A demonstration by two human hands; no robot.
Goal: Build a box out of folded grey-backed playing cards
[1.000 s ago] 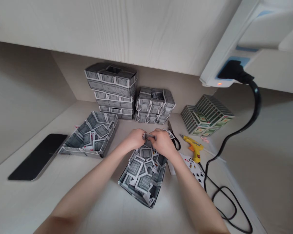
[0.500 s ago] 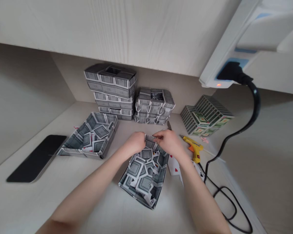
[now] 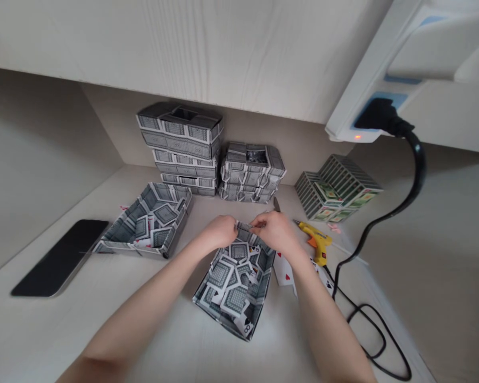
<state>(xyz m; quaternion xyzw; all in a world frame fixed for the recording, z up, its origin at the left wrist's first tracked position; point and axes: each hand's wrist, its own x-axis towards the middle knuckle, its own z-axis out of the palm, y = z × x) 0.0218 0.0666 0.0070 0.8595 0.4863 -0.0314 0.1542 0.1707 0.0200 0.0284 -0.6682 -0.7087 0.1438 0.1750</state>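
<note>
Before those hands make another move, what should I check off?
1. Left hand on the nearer card-covered box's far edge: ok.
2. Right hand gripping there: cannot tell, fingertips partly hidden.
3. Cards right of the box fully visible: not ok, right forearm covers some.
4. Glue gun outside the box: ok.
5. Glue gun cool: cannot tell.
6. Dark flat device away from both hands: ok, far left.

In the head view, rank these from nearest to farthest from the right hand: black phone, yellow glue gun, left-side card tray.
From the right hand:
1. Yellow glue gun, just to its right.
2. Left-side card tray, to its left.
3. Black phone, farthest left.
</note>
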